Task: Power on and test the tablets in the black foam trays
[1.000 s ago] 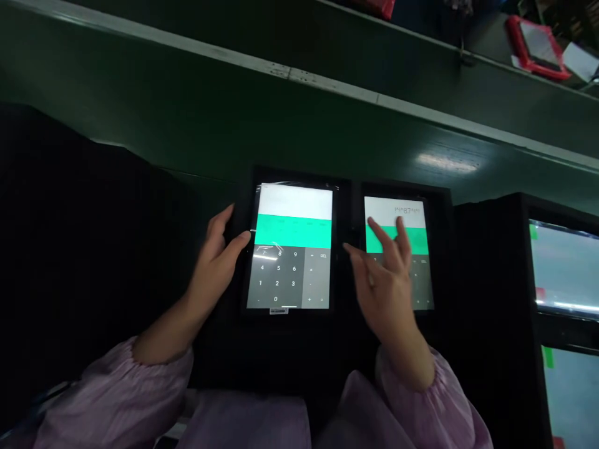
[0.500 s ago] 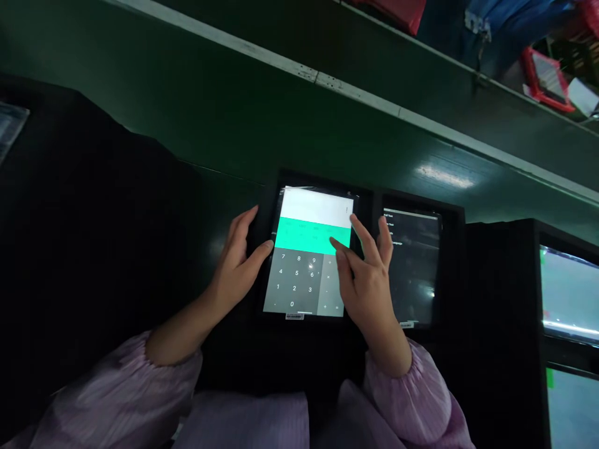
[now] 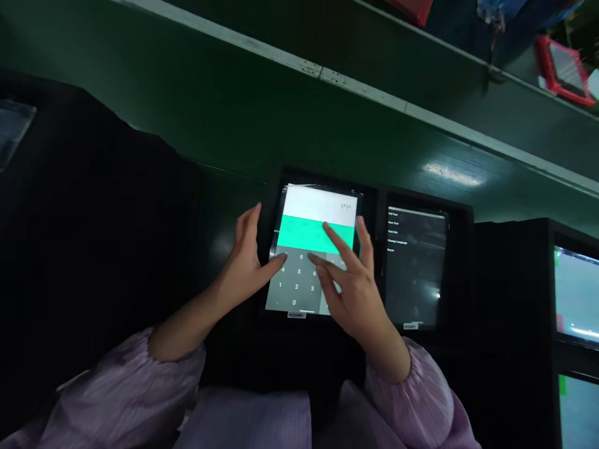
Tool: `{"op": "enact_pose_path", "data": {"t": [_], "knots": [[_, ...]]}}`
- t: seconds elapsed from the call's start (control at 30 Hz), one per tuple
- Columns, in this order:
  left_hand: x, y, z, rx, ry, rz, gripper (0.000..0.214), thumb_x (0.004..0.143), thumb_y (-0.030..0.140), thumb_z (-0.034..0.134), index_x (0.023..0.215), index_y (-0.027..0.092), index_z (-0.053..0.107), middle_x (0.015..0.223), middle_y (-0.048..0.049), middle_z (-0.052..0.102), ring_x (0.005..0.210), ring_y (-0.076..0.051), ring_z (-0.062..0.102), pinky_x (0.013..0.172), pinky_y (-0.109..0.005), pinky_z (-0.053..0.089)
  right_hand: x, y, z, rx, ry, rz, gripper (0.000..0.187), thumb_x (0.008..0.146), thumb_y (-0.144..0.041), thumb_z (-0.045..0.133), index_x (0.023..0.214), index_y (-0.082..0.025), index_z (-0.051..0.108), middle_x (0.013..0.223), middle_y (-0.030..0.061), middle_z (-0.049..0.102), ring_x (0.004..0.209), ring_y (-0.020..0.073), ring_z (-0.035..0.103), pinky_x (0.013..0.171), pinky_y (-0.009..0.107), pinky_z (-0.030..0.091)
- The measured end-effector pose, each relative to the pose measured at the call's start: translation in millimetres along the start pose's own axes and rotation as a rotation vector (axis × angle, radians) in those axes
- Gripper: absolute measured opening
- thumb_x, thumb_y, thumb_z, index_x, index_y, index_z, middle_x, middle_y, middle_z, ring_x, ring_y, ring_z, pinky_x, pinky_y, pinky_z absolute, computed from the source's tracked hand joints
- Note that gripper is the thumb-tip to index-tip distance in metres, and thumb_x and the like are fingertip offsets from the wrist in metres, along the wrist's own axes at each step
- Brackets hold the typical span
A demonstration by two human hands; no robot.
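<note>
Green-lit tablet (image 3: 302,237) in black tray (image 3: 371,206), between both hands; left hand (image 3: 243,259) at its left edge, fingers and thumb parted, thumb reaching over screen; right hand (image 3: 358,290) over its right half, fingers spread, contact hard to tell; second tablet (image 3: 416,274) just right, showing dark menu; green desk (image 3: 262,118) beyond

From here I read the keypad digits 0, 1, 2, 3, 4, 5, 6 and 8 on the left tablet (image 3: 299,234); its top line resembles "vivi", but I can't be sure. On the right tablet (image 3: 414,284) I make out "Change Language", with lines like "Full Test" and "Test Info" above. The sticker (image 3: 296,315) print is too small.
</note>
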State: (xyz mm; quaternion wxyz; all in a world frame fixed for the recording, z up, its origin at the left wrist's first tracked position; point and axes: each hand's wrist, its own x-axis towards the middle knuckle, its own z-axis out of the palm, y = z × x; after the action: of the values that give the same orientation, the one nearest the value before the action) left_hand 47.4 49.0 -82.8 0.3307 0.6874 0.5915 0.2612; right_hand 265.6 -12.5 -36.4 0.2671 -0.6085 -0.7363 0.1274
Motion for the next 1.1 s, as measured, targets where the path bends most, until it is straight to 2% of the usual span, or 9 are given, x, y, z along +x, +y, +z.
{"op": "enact_pose_path", "data": {"t": [0.17, 0.27, 0.4, 0.5, 0.57, 0.7, 0.8, 0.97, 1.1], "knots": [[-1, 4, 0.1, -0.018, -0.005, -0.023, 0.092, 0.087, 0.039, 0.076, 0.169, 0.025, 0.036, 0.166, -0.0194, 0.044, 0.16, -0.045, 0.037, 0.13, -0.067, 0.034, -4, 19, -3, -0.064, 0.216, 0.205, 0.039, 0.112, -0.03, 0.049, 0.107, -0.022, 0.087, 0.155, 0.0082, 0.068, 0.166, 0.0444, 0.033, 0.124, 0.075, 0.047], [-2, 5, -1.2, -0.053, -0.013, -0.039, 0.085, 0.092, 0.039, 0.071, 0.169, 0.026, 0.037, 0.166, -0.0178, 0.045, 0.163, -0.043, 0.033, 0.132, -0.067, 0.029, -3, 20, 2, -0.073, 0.169, 0.199, 0.04, 0.113, -0.031, 0.047, 0.112, -0.021, 0.087, 0.16, 0.0101, 0.063, 0.168, 0.0462, 0.028, 0.126, 0.08, 0.04], [-2, 4, -3.0, -0.069, -0.013, -0.064, 0.074, 0.096, 0.032, 0.061, 0.167, 0.029, 0.04, 0.165, -0.0131, 0.046, 0.164, -0.038, 0.034, 0.134, -0.062, 0.028, -1, 16, 5, -0.046, 0.083, 0.14, 0.038, 0.113, -0.028, 0.047, 0.127, -0.024, 0.082, 0.169, 0.0064, 0.055, 0.171, 0.0436, 0.018, 0.129, 0.078, 0.036], [-1, 3, -4.5, -0.07, -0.024, -0.065, 0.073, 0.095, 0.026, 0.057, 0.166, 0.029, 0.042, 0.164, -0.0117, 0.048, 0.162, -0.037, 0.037, 0.135, -0.061, 0.029, -1, 18, 3, -0.052, 0.15, 0.185, 0.041, 0.113, -0.027, 0.047, 0.105, -0.022, 0.086, 0.158, 0.0064, 0.065, 0.169, 0.0425, 0.027, 0.127, 0.073, 0.044], [1, 4, -7.1, -0.072, -0.033, -0.068, 0.074, 0.093, 0.025, 0.057, 0.166, 0.028, 0.043, 0.164, -0.0119, 0.049, 0.162, -0.037, 0.038, 0.135, -0.062, 0.029, -1, 18, 4, -0.058, 0.174, 0.194, 0.043, 0.113, -0.026, 0.046, 0.1, -0.02, 0.086, 0.156, 0.0077, 0.067, 0.168, 0.0419, 0.029, 0.127, 0.072, 0.045], [7, 5, -20.5, -0.001, -0.11, -0.083, 0.076, 0.093, 0.027, 0.057, 0.168, 0.024, 0.041, 0.166, -0.0142, 0.048, 0.162, -0.04, 0.037, 0.135, -0.065, 0.027, 0, 12, 9, -0.067, 0.058, 0.125, 0.039, 0.112, -0.026, 0.047, 0.128, -0.024, 0.082, 0.169, 0.0063, 0.055, 0.171, 0.0427, 0.016, 0.13, 0.076, 0.038], [12, -2, -34.4, 0.051, -0.214, -0.081, 0.076, 0.093, 0.033, 0.061, 0.167, 0.024, 0.044, 0.169, -0.0133, 0.047, 0.163, -0.043, 0.035, 0.134, -0.065, 0.031, -1, 13, 2, -0.088, 0.078, 0.125, 0.04, 0.112, -0.025, 0.045, 0.128, -0.025, 0.082, 0.165, 0.0051, 0.059, 0.171, 0.0415, 0.019, 0.131, 0.074, 0.038], [17, -27, -52.7, -0.114, -0.114, -0.113, 0.08, 0.084, 0.035, 0.072, 0.162, 0.031, 0.052, 0.168, -0.0054, 0.051, 0.161, -0.047, 0.038, 0.13, -0.067, 0.04, -14, 52, -31, -0.147, 0.263, 0.269, 0.04, 0.112, -0.035, 0.048, 0.11, -0.025, 0.087, 0.156, 0.0061, 0.066, 0.166, 0.0424, 0.03, 0.129, 0.076, 0.037], [25, -24, -60.3, -0.31, -0.134, -0.217, 0.076, 0.074, 0.038, 0.088, 0.147, 0.04, 0.067, 0.167, 0.0015, 0.052, 0.161, -0.047, 0.039, 0.133, -0.065, 0.037, -23, 91, -44, -0.173, 0.277, 0.312, 0.044, 0.111, -0.044, 0.048, 0.112, -0.026, 0.088, 0.158, 0.0079, 0.064, 0.166, 0.045, 0.029, 0.129, 0.08, 0.03]]}}
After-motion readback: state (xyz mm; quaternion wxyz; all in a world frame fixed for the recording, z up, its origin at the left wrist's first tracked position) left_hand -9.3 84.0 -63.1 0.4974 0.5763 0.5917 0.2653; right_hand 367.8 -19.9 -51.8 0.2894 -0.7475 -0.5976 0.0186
